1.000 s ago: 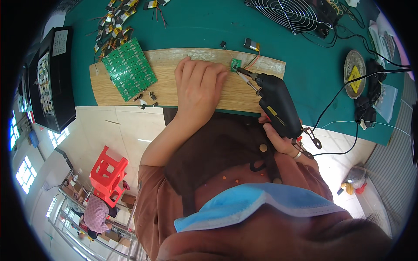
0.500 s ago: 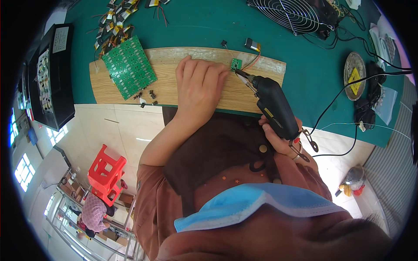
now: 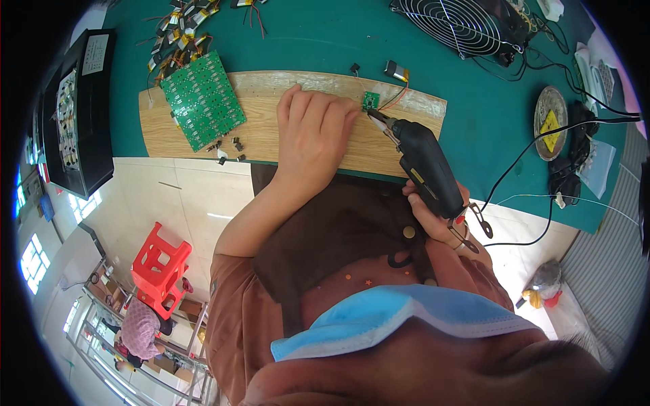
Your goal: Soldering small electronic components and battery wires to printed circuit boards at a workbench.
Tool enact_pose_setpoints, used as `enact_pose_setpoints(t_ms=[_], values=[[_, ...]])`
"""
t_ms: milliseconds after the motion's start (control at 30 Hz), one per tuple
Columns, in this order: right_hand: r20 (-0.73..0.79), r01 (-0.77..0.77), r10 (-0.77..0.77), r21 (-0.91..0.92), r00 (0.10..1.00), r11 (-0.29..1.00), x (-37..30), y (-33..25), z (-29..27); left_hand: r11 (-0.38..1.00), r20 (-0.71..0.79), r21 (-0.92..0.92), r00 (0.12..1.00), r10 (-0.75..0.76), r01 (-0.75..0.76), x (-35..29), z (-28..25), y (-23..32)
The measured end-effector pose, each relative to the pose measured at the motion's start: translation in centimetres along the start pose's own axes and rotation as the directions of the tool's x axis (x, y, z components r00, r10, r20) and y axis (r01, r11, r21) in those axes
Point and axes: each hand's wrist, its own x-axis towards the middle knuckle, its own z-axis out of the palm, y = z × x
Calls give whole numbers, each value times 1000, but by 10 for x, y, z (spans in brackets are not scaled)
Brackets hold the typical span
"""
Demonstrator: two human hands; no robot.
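A small green circuit board (image 3: 371,101) lies near the right end of a wooden board (image 3: 261,125). Thin red and black wires run from it to a flat battery cell (image 3: 397,70) behind. My right hand (image 3: 433,218) is wrapped round a black soldering gun (image 3: 428,166), whose tip reaches the small board's near edge. Beside that board's left side, my left hand (image 3: 311,135) is closed with its fingertips pinched; what they hold is hidden. A tiny black part (image 3: 355,68) on a thin lead sits just behind the small board.
A large green circuit panel (image 3: 203,101) and several small black parts (image 3: 235,143) lie on the wooden board's left. Loose batteries (image 3: 179,37) are heaped behind. A fan (image 3: 450,24), a round metal dish (image 3: 550,123) and cables occupy the right; a black case (image 3: 78,115) stands left.
The whole view has shifted slightly. Both hands and the soldering gun keep nearly the same place at the small board, with the tip still at its near edge.
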Motion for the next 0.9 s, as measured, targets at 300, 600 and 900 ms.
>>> enact_pose_setpoints(t_ms=[300,600,900], values=[[32,32,-32,-15,999,999,1,0,-2,1000,3,-5,1000,-4,4,-1,1,-2],[48,137,-136,-10,990,991,-1,13,-4,1000,3,-4,1000,-4,4,-1,2,-2],[26,14,-12,-76,1000,997,0,0,-1,1000,7,3,1000,-10,10,-2,2,-1]])
